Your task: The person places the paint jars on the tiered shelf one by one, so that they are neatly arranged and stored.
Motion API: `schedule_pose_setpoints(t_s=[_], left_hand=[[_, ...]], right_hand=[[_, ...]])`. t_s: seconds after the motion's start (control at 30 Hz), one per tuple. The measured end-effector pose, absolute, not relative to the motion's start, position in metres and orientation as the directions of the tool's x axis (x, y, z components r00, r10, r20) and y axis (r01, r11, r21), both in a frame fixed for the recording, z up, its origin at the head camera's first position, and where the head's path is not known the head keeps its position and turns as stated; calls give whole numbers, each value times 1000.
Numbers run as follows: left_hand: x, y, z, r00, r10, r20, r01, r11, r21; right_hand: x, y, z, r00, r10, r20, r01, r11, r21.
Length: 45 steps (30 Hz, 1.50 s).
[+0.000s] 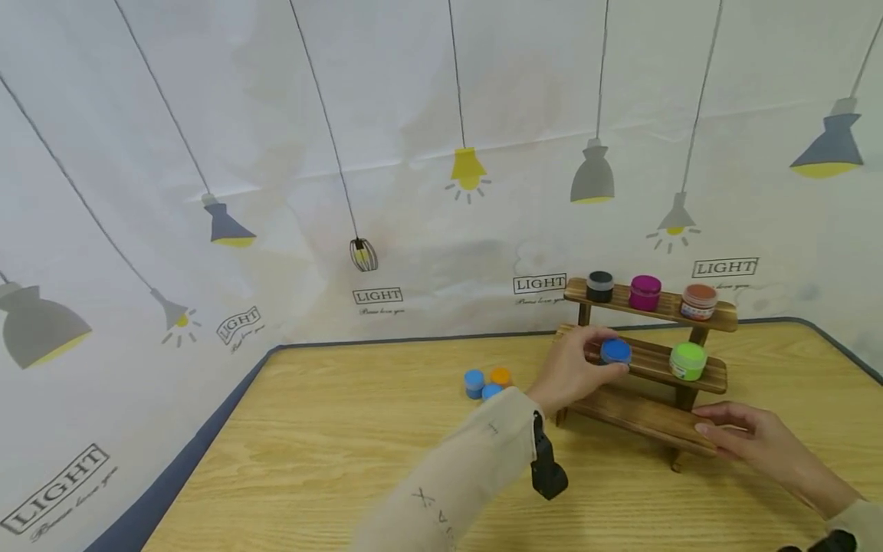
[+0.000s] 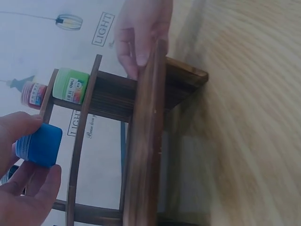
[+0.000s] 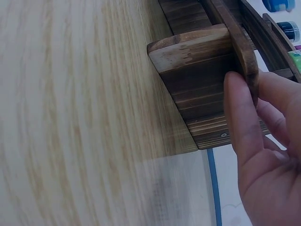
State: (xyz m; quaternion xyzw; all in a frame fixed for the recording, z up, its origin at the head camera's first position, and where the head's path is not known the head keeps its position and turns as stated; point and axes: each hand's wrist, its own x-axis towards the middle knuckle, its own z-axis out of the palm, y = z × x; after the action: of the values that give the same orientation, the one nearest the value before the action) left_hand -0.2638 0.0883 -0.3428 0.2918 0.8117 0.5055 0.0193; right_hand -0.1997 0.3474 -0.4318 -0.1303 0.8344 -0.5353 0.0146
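Note:
A blue paint jar (image 1: 616, 351) is pinched between the thumb and fingers of my left hand (image 1: 569, 372), at the middle step of a three-step wooden display rack (image 1: 638, 414). In the left wrist view the jar's blue base (image 2: 45, 145) faces the camera; whether it touches the step cannot be told. My right hand (image 1: 762, 438) grips the right end of the lowest step, thumb and fingers on opposite faces of the board (image 3: 244, 56). A light green jar (image 1: 687, 362) sits on the middle step, right of the blue one.
Black (image 1: 600, 287), magenta (image 1: 645, 294) and orange-red (image 1: 699, 302) jars stand along the top step. Left of the rack, two blue jars (image 1: 474, 383) and an orange jar (image 1: 500, 376) stand grouped on the wooden table (image 1: 310, 445). A lamp-printed cloth (image 1: 414, 215) hangs behind.

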Motion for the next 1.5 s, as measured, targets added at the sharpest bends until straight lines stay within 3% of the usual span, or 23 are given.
schedule_pose_setpoints(t_s=[0.5, 0.8, 1.5], left_hand=[[-276, 122, -352, -850, 413, 328, 471, 313, 825], [-279, 127, -360, -876, 385, 291, 418, 302, 857], [-280, 126, -360, -861, 439, 256, 420, 329, 846]], right_hand=[[-200, 349, -434, -958, -246, 145, -232, 374, -898], [-200, 347, -434, -956, -261, 135, -221, 339, -914], [-200, 348, -433, -967, -226, 118, -197, 368, -909]])
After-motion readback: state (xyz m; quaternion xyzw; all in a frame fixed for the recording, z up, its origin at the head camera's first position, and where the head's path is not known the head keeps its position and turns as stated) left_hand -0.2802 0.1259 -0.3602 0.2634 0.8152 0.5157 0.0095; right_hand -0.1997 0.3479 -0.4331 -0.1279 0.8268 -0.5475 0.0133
